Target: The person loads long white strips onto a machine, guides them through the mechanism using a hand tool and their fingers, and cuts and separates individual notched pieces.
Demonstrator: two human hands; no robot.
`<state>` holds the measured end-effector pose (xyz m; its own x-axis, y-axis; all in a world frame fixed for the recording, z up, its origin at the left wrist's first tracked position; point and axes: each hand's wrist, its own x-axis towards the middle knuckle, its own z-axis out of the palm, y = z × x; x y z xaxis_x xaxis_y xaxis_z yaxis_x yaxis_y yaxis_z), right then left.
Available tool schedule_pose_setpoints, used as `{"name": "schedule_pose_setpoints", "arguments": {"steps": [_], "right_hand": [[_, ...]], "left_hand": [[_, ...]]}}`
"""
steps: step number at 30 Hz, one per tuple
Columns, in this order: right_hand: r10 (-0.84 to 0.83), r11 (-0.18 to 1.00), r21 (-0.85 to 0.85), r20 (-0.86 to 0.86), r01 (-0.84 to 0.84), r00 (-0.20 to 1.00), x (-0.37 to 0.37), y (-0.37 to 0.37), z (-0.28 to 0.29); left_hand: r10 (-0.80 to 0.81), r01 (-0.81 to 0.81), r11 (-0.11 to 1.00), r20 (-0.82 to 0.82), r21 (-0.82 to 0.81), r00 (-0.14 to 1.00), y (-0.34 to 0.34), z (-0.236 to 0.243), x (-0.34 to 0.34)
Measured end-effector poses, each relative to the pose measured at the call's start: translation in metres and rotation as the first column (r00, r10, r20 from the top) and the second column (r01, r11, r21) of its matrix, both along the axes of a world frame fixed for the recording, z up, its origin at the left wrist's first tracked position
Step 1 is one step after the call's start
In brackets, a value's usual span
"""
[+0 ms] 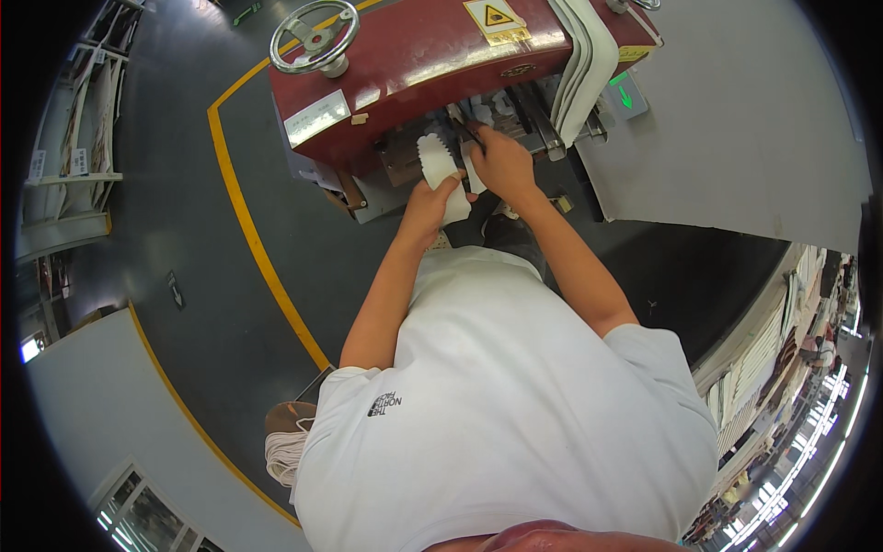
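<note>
My left hand is closed on a flat white piece with a scalloped edge, its thumb lying across the lower part. Just to the right, my right hand is closed around a slim dark tool, which points up into the opening under a dark red machine. Its exact kind is hard to make out. Another white strip shows between the two hands, below the right fingers. Both hands are close to the machine's front edge.
On top of the machine stands a chrome handwheel. Long white strips drape over its right side. A grey panel spans the right. A yellow line crosses the dark floor. A coil of pale cord lies at lower left.
</note>
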<state>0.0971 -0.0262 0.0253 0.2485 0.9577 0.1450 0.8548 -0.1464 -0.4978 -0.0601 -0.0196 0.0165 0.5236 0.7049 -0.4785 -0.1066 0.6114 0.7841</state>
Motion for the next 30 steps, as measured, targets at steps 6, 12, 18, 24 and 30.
{"name": "schedule_pose_setpoints", "arguments": {"steps": [6, 12, 18, 24, 30], "right_hand": [[-0.032, 0.999, -0.051, -0.625, 0.001, 0.780, -0.010, -0.053, -0.010], [-0.158, 0.986, -0.164, -0.869, 0.029, 0.470, -0.009, -0.076, -0.007], [-0.319, 0.947, -0.291, -0.827, 0.134, 0.462, 0.012, -0.091, 0.000], [-0.201, 0.972, -0.224, -0.647, 0.069, 0.735, 0.016, -0.104, -0.005], [-0.265, 0.942, -0.331, -0.623, 0.059, 0.735, 0.024, -0.099, -0.003]], "left_hand": [[0.140, -0.142, 0.989, -0.045, -0.041, 0.989, -0.008, -0.010, 0.003], [-0.013, 0.011, 1.000, -0.123, -0.018, 0.992, -0.016, -0.023, 0.013], [-0.363, 0.361, 0.932, -0.116, -0.044, 0.924, -0.015, -0.024, 0.014], [-0.250, 0.245, 0.968, -0.135, -0.051, 0.959, -0.016, -0.011, 0.021], [-0.208, 0.205, 0.978, -0.105, -0.044, 0.972, 0.000, -0.019, 0.018]]}}
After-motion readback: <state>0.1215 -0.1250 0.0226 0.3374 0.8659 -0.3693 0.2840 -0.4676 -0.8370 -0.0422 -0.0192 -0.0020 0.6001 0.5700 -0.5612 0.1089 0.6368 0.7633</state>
